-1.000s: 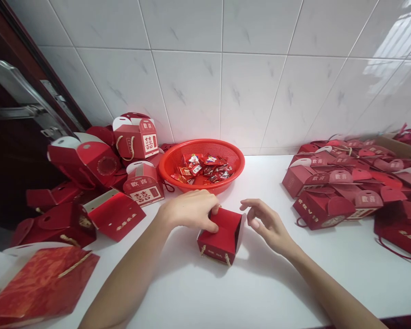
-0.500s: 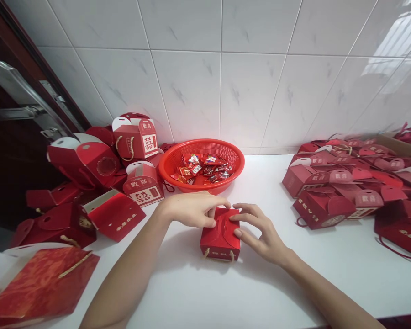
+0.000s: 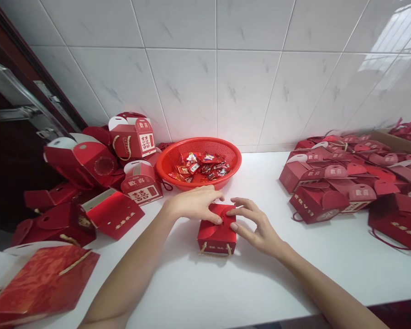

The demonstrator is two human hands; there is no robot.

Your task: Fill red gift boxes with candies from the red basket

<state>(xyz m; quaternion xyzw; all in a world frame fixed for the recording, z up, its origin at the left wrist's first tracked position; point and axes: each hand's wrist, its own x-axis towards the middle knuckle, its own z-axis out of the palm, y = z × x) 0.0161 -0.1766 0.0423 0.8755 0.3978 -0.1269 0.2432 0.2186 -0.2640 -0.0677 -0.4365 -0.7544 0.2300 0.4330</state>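
Observation:
A small red gift box [image 3: 216, 242] with twisted rope cord on its near side sits upright on the white tabletop [image 3: 192, 288]. My left hand [image 3: 197, 204] holds it from the left, with the thumb pressed on the overlapping top flaps and the fingers curled at the far left edge. On the right side, my right hand [image 3: 256, 226] grips the box with fingertips on the top and the thumb at the upper right edge. Behind the box stands a red plastic basket [image 3: 233, 162] holding several wrapped candies [image 3: 195, 167].
Several red boxes with raised flaps, among them a double-happiness box [image 3: 142, 189], are piled at the left. A box with a rope handle [image 3: 51, 278] lies front left. Closed boxes [image 3: 317, 203] crowd the right side. A tiled wall [image 3: 246, 96] rises behind.
My left thumb has moved right over the top flaps, which look flatter now. Both hands stay at the box. The whole view has shifted slightly.

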